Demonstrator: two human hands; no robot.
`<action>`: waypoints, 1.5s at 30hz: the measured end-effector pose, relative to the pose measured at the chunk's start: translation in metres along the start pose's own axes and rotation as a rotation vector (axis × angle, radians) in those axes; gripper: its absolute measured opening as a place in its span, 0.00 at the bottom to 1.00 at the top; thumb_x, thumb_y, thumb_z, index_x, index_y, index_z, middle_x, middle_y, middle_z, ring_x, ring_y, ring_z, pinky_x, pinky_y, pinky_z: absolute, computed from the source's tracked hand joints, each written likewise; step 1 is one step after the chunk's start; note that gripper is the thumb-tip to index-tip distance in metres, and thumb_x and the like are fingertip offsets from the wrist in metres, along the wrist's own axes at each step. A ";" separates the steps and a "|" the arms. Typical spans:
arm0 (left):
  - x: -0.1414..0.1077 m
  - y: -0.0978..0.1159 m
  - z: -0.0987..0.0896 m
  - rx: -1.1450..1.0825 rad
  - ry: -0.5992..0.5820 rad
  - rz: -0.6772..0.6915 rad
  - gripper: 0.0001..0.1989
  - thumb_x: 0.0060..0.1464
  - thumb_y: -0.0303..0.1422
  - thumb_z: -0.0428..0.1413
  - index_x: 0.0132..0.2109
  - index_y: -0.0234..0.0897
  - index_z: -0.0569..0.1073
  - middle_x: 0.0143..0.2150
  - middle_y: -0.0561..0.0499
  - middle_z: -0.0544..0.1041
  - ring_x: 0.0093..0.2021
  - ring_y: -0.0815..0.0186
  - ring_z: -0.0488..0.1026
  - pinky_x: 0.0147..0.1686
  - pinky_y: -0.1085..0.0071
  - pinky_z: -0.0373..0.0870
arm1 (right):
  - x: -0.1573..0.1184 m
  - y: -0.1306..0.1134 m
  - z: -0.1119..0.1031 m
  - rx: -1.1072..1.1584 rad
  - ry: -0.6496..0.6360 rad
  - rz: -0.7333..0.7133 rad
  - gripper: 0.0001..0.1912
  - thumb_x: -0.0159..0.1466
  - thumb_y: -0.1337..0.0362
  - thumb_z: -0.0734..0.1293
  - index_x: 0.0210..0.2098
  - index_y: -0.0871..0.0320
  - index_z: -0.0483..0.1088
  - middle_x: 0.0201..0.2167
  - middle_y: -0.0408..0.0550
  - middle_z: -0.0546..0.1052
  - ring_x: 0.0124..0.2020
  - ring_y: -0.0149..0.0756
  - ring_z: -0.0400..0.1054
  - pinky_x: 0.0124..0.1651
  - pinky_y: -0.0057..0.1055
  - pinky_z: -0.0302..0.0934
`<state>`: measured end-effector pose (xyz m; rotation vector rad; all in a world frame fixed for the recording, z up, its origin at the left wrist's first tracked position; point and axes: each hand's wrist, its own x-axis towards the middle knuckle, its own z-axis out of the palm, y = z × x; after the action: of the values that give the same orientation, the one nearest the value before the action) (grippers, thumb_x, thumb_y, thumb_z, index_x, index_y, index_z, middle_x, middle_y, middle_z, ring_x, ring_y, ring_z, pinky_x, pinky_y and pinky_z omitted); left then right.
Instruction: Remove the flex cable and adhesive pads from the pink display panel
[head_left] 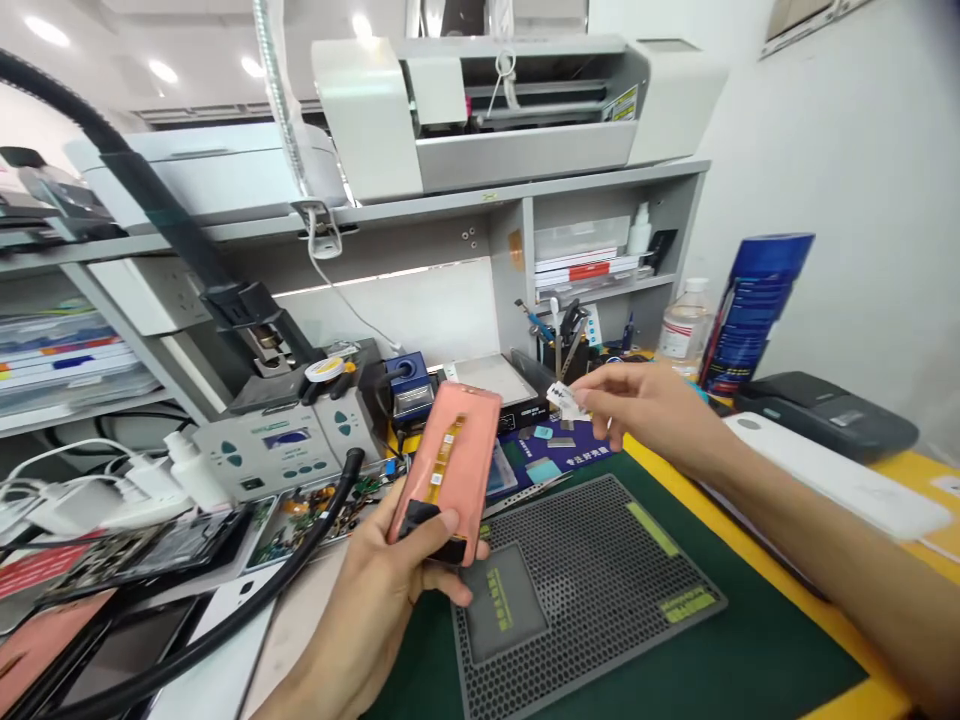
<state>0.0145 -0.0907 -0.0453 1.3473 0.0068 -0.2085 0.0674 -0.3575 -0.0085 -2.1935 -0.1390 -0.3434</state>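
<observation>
pink panel: the pink panel (483,440) is up off the worktop, tilted, over the near-left part of the grey mat (585,570)
left hand: left hand (367,580) is clamped on the panel's lower end, thumb on the face, other fingers round the edge & back
right hand: right hand (637,400) has thumb + finger pinched on what looks like a thin blade (562,400)
flex: gold flex strip (442,460) lies exposed along the panel, w/ black stuff at the lower end
done so far: panel is in hand & blade is out, IMO that's early-ish
left: blade & panel are well apart, so no contact atm; can't tell how much work remains, tbh
tweezers: tweezers (529,494) lie by the mat's far edge, neither hand on 'em
</observation>
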 end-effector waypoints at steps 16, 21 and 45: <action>0.005 -0.002 -0.006 -0.068 0.129 -0.038 0.19 0.54 0.25 0.60 0.54 0.34 0.71 0.38 0.45 0.80 0.31 0.60 0.77 0.22 0.62 0.81 | 0.017 0.041 0.003 -0.671 -0.228 -0.013 0.12 0.72 0.58 0.67 0.47 0.61 0.74 0.44 0.50 0.78 0.44 0.40 0.74 0.49 0.43 0.69; 0.005 -0.004 -0.006 -0.017 0.085 -0.070 0.16 0.55 0.28 0.59 0.52 0.32 0.72 0.35 0.46 0.79 0.31 0.56 0.78 0.22 0.62 0.80 | -0.001 0.022 0.027 -0.525 -0.414 -0.288 0.14 0.67 0.56 0.70 0.48 0.57 0.79 0.45 0.50 0.78 0.47 0.42 0.72 0.49 0.34 0.65; 0.004 -0.008 -0.013 -0.275 -0.354 -0.262 0.21 0.49 0.35 0.49 0.41 0.20 0.77 0.33 0.30 0.80 0.34 0.49 0.81 0.31 0.64 0.74 | -0.007 0.017 0.047 -0.585 -0.532 -0.410 0.07 0.67 0.64 0.64 0.36 0.56 0.75 0.36 0.49 0.78 0.37 0.43 0.71 0.39 0.35 0.60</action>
<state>0.0183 -0.0805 -0.0567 1.0191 -0.0833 -0.6430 0.0739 -0.3297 -0.0504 -2.7893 -0.8850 -0.0035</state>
